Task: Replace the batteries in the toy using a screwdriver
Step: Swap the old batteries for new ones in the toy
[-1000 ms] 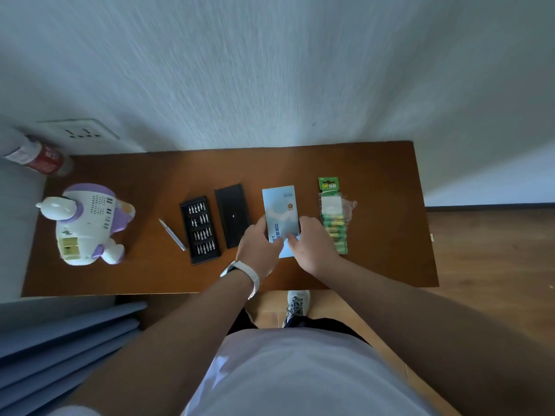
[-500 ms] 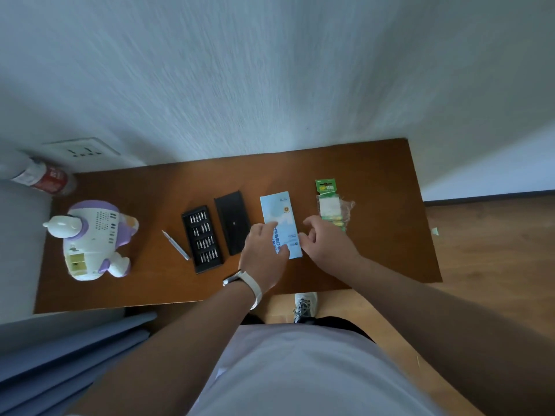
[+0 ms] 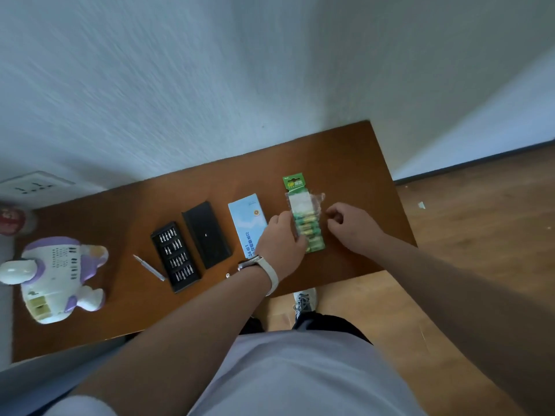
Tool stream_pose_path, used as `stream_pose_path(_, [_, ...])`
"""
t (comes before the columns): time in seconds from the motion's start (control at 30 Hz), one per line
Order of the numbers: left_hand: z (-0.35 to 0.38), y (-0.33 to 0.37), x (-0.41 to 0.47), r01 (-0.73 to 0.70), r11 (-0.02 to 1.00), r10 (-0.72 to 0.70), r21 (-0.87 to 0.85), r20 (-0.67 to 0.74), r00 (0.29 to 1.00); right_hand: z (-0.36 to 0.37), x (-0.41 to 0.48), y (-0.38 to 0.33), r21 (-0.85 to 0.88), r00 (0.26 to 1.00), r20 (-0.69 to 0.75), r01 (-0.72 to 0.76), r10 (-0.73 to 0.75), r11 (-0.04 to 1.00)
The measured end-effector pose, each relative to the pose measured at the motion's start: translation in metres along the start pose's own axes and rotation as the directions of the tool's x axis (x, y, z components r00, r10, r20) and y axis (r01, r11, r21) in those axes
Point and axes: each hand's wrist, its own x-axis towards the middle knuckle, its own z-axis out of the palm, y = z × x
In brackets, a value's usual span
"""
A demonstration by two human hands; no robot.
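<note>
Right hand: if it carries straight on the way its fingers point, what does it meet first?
The battery pack: the right hand has its curled fingers aimed left at the pack's clear wrapper edge, very close. Whether they touch it is unclear.

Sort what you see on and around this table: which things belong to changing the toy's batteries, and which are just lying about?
Belong to the job:
toy
battery pack
screwdriver
bit tray

Just lying about:
black case lid
blue box
red-labelled bottle
wall socket
</note>
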Motion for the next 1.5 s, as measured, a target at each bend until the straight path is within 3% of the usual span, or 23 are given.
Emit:
stream_pose_path(0.17, [0.010,0.015,0.014,0.112,0.993,-0.112,-0.038,-0.008,0.994,-0.005,0.014,-0.006,0.009,0.993,0.033,0.115,-0.115,0.993])
stream_pose_path(0.47, [0.017,0.016,0.019,0.068,0.994,-0.072,0.086,0.042,0.997,-0.008,0.026,-0.009,0.001,0.974,0.087,0.208,-0.207,0.978])
stream_pose_path(0.7, [0.018,0.012,0.019,0.045,0.997,-0.048,0.060,0.043,0.998,0.000,0.027,-0.012,-0.075,0.973,0.113,0.212,-0.202,0.974])
stream_pose_path(0.87, [0.019,0.010,0.020,0.044,0.996,-0.047,0.081,0.030,0.998,-0.002,0.029,-0.010,-0.022,0.970,0.089,0.230,-0.228,0.973])
stream_pose_path(1.5, [0.023,0.000,0.016,0.020,0.999,-0.021,0.048,0.012,1.000,-0.009,0.014,0.005,-0.202,0.989,0.050,0.150,-0.143,0.968])
